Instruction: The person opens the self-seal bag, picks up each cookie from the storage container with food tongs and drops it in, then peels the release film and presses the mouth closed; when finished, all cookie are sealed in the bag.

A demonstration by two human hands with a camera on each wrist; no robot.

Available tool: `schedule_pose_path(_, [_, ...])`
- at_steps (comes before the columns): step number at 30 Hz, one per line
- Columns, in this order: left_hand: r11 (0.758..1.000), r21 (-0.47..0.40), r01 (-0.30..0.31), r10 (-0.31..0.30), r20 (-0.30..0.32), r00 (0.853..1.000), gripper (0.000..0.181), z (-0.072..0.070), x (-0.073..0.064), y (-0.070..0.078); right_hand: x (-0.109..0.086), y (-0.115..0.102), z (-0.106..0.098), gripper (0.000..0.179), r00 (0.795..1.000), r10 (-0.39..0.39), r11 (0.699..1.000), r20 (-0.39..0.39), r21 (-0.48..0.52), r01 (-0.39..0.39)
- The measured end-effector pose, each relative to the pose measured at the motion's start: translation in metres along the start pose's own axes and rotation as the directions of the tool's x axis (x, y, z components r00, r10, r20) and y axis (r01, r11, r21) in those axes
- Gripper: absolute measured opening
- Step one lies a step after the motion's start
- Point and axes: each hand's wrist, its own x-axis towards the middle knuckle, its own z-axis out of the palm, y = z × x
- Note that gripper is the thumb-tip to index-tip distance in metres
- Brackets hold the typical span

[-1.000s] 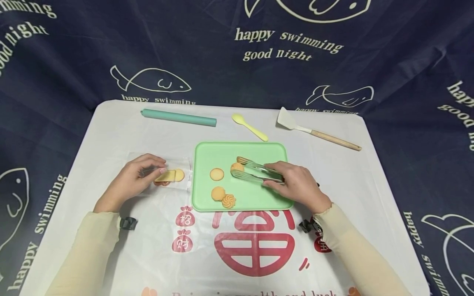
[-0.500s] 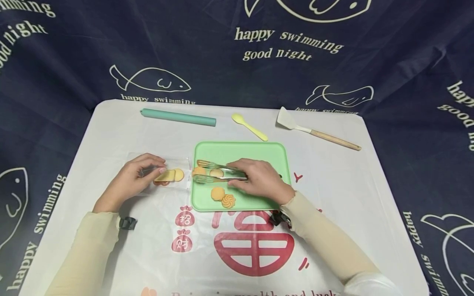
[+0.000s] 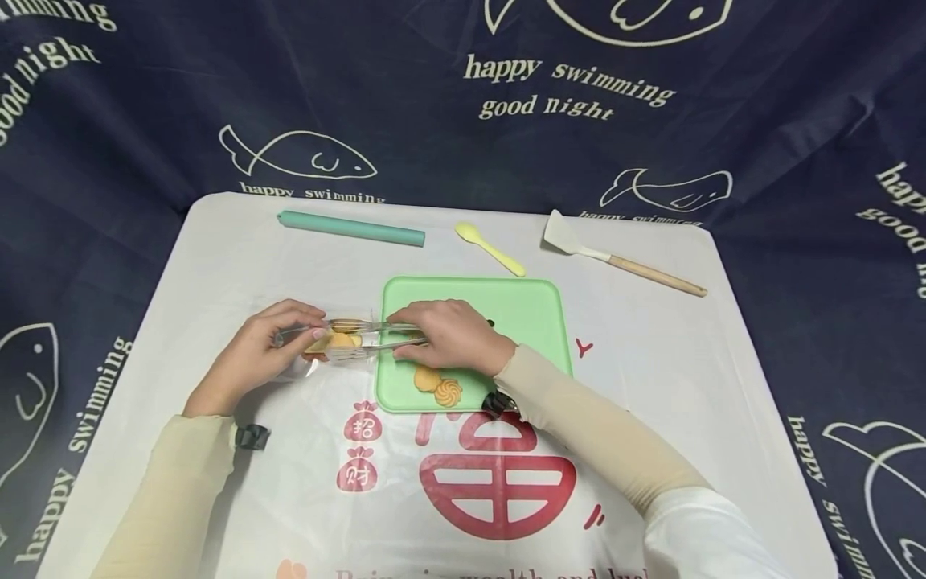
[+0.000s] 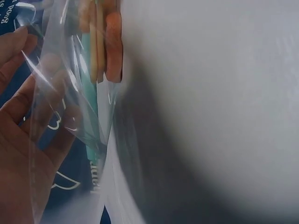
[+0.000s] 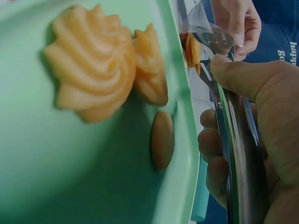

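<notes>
My left hand (image 3: pixel 264 354) pinches the clear plastic bag (image 4: pixel 70 93), which lies left of the green tray and holds several biscuits (image 4: pixel 114 46). My right hand (image 3: pixel 459 334) grips metal tongs (image 5: pixel 243 163) across the tray's left edge. The slotted tips reach left into the bag's mouth, around a biscuit; its exact contact with them is hard to see. On the green tray (image 3: pixel 531 310) a swirled biscuit (image 5: pixel 93 60) lies against a round biscuit (image 3: pixel 427 378). A smooth biscuit (image 5: pixel 162 140) sits near the tray's rim, mostly hidden by my right hand in the head view.
Behind the tray lie a teal rolling pin (image 3: pixel 350 228), a yellow spoon (image 3: pixel 490 249) and a white spatula with a wooden handle (image 3: pixel 622 253). A white printed cloth (image 3: pixel 289 498) covers the table. A dark blue curtain (image 3: pixel 434 161) hangs behind.
My right hand has carried the tongs and a biscuit leftward from the tray into the bag's mouth. My left hand has stayed at the bag.
</notes>
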Motion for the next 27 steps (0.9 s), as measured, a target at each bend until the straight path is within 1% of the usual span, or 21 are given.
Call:
schedule_pose_path(7, [1.000,-0.002,0.014,-0.014,0.001,1.000,0.009,0.001,0.001,0.000,0.011,-0.004,-0.001,0.051,1.000,-0.003,0.999,0.029,-0.044,0.004])
schedule_pose_path(11, [1.000,0.004,-0.002,0.002,-0.003,1.000,0.009,0.000,0.000,-0.001,0.012,-0.004,-0.001,0.051,0.999,-0.001,0.999,0.032,-0.049,0.002])
schedule_pose_path(14, [1.000,0.007,-0.018,0.018,-0.006,1.000,0.009,0.000,0.000,-0.002,0.009,-0.003,-0.002,0.051,1.000,0.006,0.999,0.025,-0.043,-0.005])
schedule_pose_path(16, [1.000,0.004,-0.019,0.019,-0.007,1.000,0.008,0.001,0.000,-0.003,0.004,-0.001,-0.003,0.051,1.000,0.017,0.999,0.015,-0.036,-0.016])
schedule_pose_path(19, [1.000,0.002,0.000,0.000,-0.003,1.000,0.007,0.002,0.000,-0.003,-0.007,0.005,-0.006,0.052,0.999,0.036,0.999,-0.011,-0.023,-0.036])
schedule_pose_path(22, [1.000,0.005,0.022,-0.022,0.002,1.000,0.007,0.003,-0.001,-0.003,-0.024,0.012,-0.011,0.053,0.997,0.058,0.998,-0.050,-0.012,-0.059])
schedule_pose_path(27, [1.000,0.002,0.028,-0.028,0.004,1.000,0.010,0.003,-0.002,-0.003,-0.055,0.027,-0.020,0.055,0.987,0.106,0.994,-0.123,-0.025,-0.110])
